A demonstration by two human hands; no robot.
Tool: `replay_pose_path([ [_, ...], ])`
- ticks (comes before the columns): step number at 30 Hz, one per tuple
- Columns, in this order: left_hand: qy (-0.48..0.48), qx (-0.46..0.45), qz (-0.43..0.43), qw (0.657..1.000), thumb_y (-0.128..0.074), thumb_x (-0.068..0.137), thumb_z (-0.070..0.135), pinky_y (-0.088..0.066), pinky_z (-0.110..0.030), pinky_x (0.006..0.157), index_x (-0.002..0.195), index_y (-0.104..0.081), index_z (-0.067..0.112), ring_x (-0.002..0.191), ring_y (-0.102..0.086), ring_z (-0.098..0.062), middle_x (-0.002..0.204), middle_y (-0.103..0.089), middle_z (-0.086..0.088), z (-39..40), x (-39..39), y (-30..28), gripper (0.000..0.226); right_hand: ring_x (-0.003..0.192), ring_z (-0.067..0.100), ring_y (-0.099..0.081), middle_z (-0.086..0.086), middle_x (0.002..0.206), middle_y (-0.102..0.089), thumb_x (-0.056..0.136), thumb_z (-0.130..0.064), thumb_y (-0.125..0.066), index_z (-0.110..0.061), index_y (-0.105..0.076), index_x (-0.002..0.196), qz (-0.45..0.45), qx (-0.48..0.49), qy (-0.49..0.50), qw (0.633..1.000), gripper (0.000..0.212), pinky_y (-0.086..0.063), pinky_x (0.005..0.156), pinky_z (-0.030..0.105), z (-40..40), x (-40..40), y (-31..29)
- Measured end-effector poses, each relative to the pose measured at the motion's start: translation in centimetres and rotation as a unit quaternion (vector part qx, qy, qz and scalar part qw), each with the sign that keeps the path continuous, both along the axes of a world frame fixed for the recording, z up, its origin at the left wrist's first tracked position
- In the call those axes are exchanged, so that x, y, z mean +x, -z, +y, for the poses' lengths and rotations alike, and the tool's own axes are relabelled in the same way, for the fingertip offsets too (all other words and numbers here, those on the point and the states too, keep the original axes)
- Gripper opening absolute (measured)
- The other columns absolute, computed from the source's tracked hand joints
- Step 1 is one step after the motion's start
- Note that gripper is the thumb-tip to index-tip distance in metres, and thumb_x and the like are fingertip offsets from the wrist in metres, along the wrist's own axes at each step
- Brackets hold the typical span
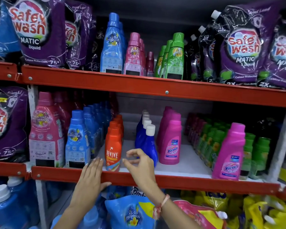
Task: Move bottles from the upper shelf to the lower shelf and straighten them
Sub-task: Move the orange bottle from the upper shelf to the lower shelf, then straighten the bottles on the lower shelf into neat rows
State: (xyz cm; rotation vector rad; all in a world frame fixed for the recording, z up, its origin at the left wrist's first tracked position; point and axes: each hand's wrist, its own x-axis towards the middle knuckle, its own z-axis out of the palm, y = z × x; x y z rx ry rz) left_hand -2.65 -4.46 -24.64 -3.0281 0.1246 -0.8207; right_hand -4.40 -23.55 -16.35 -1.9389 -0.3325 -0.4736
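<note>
An orange Revive bottle [113,149] stands upright at the front of the lower shelf [155,179], with more orange bottles lined up behind it. My left hand [92,174] lies flat with fingers extended against the shelf's red front rail, just left of that bottle. My right hand [139,164] hovers just right of the bottle with fingers curled and apart, holding nothing. On the upper shelf [139,84] stand a tall blue bottle [111,45], pink bottles [134,55] and green bottles [174,57].
On the lower shelf are blue bottles [78,141], a big pink bottle [46,131], dark blue white-capped bottles [147,141], pink Vanish bottles [171,141] [229,152] and small green bottles [254,156]. Purple detergent pouches [40,30] flank both shelves. Refill pouches [130,212] lie below.
</note>
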Motion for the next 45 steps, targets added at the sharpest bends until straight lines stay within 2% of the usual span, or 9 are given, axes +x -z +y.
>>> replay_pose_path([
  [2,0.002,-0.005,-0.009,1.0,-0.016,0.09,0.066,-0.019,-0.038,0.111,0.127,-0.05,-0.008,0.12,-0.054,-0.036,0.128,-0.058,-0.025,-0.2,-0.3,0.2,0.089,0.072,0.001,-0.064,-0.009,0.081,-0.07,0.082,-0.017,-0.071,-0.022,-0.066,0.085,-0.038,0.034,0.018,0.999,0.008,-0.052,0.066,0.013,-2.1,-1.7,0.0],
  [4,0.002,-0.006,-0.015,1.0,-0.018,0.089,0.068,-0.026,-0.044,0.108,0.128,-0.05,-0.009,0.121,-0.054,-0.039,0.13,-0.056,-0.026,-0.5,-0.3,0.4,0.092,0.074,0.006,-0.067,-0.007,0.077,-0.072,0.081,-0.014,-0.07,-0.02,-0.068,0.081,-0.077,0.063,0.06,0.993,0.007,-0.055,0.068,0.02,-4.7,-2.7,0.1],
  [9,0.001,-0.024,-0.022,0.999,-0.02,0.085,0.074,-0.032,-0.05,0.107,0.126,-0.05,-0.012,0.12,-0.051,-0.043,0.129,-0.054,-0.03,-1.1,-0.2,0.7,0.099,0.092,0.016,-0.065,-0.001,0.096,-0.069,0.084,-0.01,-0.07,-0.017,-0.065,0.095,-0.156,0.098,0.235,0.954,0.014,-0.053,0.087,0.033,-12.1,-2.7,0.8],
  [13,-0.005,-0.035,-0.027,0.999,-0.019,0.084,0.075,-0.03,-0.051,0.108,0.125,-0.049,-0.013,0.12,-0.05,-0.044,0.129,-0.053,-0.031,-1.5,-0.4,0.6,0.102,0.117,0.026,-0.046,0.013,0.124,-0.053,0.083,-0.011,-0.07,-0.006,-0.052,0.123,-0.168,0.108,0.388,0.9,0.045,-0.035,0.101,0.032,-17.3,-1.6,1.4],
  [17,-0.008,-0.04,-0.023,0.999,-0.018,0.083,0.075,-0.03,-0.052,0.108,0.125,-0.049,-0.014,0.12,-0.049,-0.044,0.128,-0.053,-0.032,-1.6,-0.5,0.6,0.103,0.132,0.042,-0.032,0.028,0.141,-0.037,0.076,-0.015,-0.077,0.003,-0.033,0.141,-0.093,0.084,0.471,0.873,0.081,-0.024,0.112,0.051,-20.7,0.2,2.0],
  [21,-0.012,-0.04,-0.019,0.999,-0.018,0.083,0.076,-0.031,-0.053,0.108,0.126,-0.048,-0.013,0.122,-0.048,-0.045,0.131,-0.051,-0.032,-1.5,-0.4,0.9,0.104,0.134,0.044,-0.028,0.03,0.145,-0.033,0.074,-0.023,-0.08,0.005,-0.023,0.146,-0.023,0.082,0.474,0.877,0.096,-0.021,0.113,0.052,-22.3,1.8,2.2],
  [29,-0.024,-0.031,-0.008,0.999,-0.015,0.084,0.074,-0.03,-0.054,0.108,0.127,-0.046,-0.014,0.123,-0.046,-0.046,0.132,-0.05,-0.033,-1.7,-0.6,0.8,0.103,0.129,0.046,-0.037,0.03,0.139,-0.042,0.074,-0.021,-0.081,0.004,-0.031,0.142,-0.024,0.099,0.484,0.869,0.088,-0.03,0.11,0.054,-22.6,2.3,2.2],
  [40,-0.035,-0.03,0.011,0.999,-0.015,0.086,0.073,-0.03,-0.054,0.109,0.127,-0.047,-0.015,0.123,-0.048,-0.047,0.131,-0.05,-0.033,-1.7,-0.6,0.7,0.102,0.127,0.038,-0.046,0.023,0.136,-0.049,0.074,-0.039,-0.079,0.0,-0.033,0.143,-0.048,0.046,0.326,0.943,0.091,-0.041,0.105,0.048,-13.5,1.3,2.5],
  [45,-0.033,-0.022,0.009,0.999,-0.015,0.087,0.071,-0.029,-0.053,0.108,0.126,-0.048,-0.015,0.121,-0.05,-0.046,0.129,-0.052,-0.033,-1.8,-0.9,0.5,0.1,0.127,0.035,-0.046,0.02,0.136,-0.05,0.075,-0.038,-0.079,0.0,-0.034,0.143,-0.034,0.044,0.279,0.959,0.09,-0.039,0.104,0.042,-10.5,1.7,1.8],
])
